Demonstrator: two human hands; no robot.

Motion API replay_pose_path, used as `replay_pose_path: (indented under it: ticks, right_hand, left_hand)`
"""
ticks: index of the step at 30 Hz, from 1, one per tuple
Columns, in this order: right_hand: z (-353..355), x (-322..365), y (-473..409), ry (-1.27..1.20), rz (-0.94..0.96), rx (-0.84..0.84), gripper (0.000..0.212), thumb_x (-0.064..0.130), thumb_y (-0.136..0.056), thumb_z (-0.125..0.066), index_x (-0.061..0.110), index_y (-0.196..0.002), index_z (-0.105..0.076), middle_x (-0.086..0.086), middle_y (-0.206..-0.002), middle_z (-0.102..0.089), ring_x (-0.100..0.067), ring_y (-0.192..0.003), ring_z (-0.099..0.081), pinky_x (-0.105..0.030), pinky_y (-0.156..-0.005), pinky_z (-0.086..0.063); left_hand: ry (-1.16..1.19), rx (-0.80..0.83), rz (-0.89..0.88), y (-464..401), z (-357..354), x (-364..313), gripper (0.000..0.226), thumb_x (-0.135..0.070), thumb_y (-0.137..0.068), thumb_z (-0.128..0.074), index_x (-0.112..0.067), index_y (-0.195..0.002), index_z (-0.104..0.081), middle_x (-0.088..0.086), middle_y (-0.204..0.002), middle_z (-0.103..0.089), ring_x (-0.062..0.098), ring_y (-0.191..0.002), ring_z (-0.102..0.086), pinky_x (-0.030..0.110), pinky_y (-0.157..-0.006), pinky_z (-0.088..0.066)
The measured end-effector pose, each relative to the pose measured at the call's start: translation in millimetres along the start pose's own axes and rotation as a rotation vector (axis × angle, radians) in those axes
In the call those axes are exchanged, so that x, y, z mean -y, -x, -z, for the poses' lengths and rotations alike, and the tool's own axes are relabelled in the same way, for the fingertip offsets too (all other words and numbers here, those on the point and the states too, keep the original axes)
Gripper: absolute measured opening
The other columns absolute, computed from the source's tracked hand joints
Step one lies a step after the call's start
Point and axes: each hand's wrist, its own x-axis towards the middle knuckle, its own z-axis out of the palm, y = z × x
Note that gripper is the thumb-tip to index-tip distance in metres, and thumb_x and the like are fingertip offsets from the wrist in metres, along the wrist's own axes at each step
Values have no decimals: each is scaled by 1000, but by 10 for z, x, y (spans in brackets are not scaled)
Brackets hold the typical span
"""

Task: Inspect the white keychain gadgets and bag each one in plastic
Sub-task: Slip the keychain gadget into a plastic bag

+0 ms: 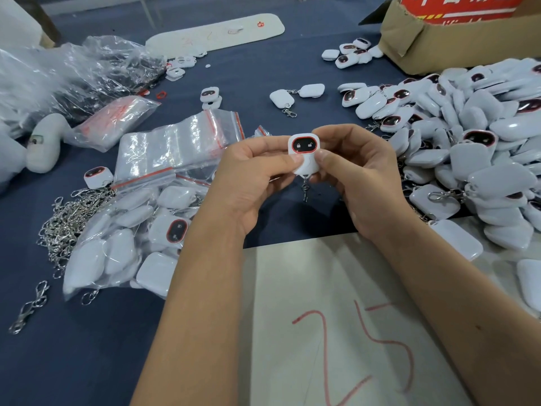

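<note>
Two hands pinch one keychain gadget at table centre

Two forearms reach in over a grey sheet (336,303) marked "25" in red, nearest the camera. Left hand (251,174) and right hand (360,171) meet above the dark blue table (102,347); both pinch the white gadget (304,153) between thumb and curled fingers, thumbs pressed on its lower front. Gadget is upright, black red-rimmed screen facing the camera, two lock icons lit. Its metal clip (305,190) dangles below, between the hands.

Left of the arms: bagged gadgets (117,247) in clear plastic, touching a heap of loose metal clasps (67,218). Just beyond, a stack of empty zip bags (175,148) with red seal strips. Right side: big pile of loose gadgets (468,136), some screen-up, most back-up.

Farther: two gadgets (295,96) lying back-up mid-table, crumpled plastic wrap (73,71) far left, cardboard box (456,36) far right, white board (216,32) at the back.
</note>
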Motion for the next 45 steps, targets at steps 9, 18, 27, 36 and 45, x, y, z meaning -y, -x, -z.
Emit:
replay_pose_path:
  ticks: [9,18,27,36,45]
  right_hand:
    - [-9,19,19,81,52,-35,17,-7,-94,-67,0,-109,-70,-13,-96,-74,-14,-77,-70,-24,-69,-58]
    - [-38,25,32,127,93,-51,18,-9,-90,-72,0,-104,-66,-19,-95,-73,-29,-74,-72,-29,-68,-60]
    - [-29,-6,22,178,76,-65,18,-10,-89,-70,-2,-105,-64,-17,-96,-74,-29,-78,-73,-33,-70,-62]
    - [-26,-7,23,232,62,-88,19,-11,-89,-70,-2,-105,-65,-14,-95,-74,-24,-78,-73,-34,-70,-63]
    - [-26,-13,5,233,5,-122,21,-7,-93,-66,5,-108,-72,-12,-97,-76,-17,-82,-72,-22,-69,-57]
  left_hand:
    - [38,-43,0,15,-98,14,23,2,-88,-73,-9,-109,-77,2,-87,-79,10,-77,-72,19,-69,-54]
    - [119,-116,27,8,-238,29,31,8,-88,-66,-3,-115,-75,11,-102,-79,18,-85,-72,29,-80,-59]
    - [101,-204,16,-4,-320,54,32,12,-87,-62,-3,-111,-78,11,-95,-78,18,-82,-71,30,-77,-60]
    - [64,-222,26,-1,-347,46,35,13,-85,-59,-5,-106,-79,8,-90,-78,17,-79,-71,25,-69,-58]
    - [68,-168,84,-8,-193,34,15,-5,-97,-64,-10,-100,-78,5,-89,-79,14,-77,-73,19,-65,-56]
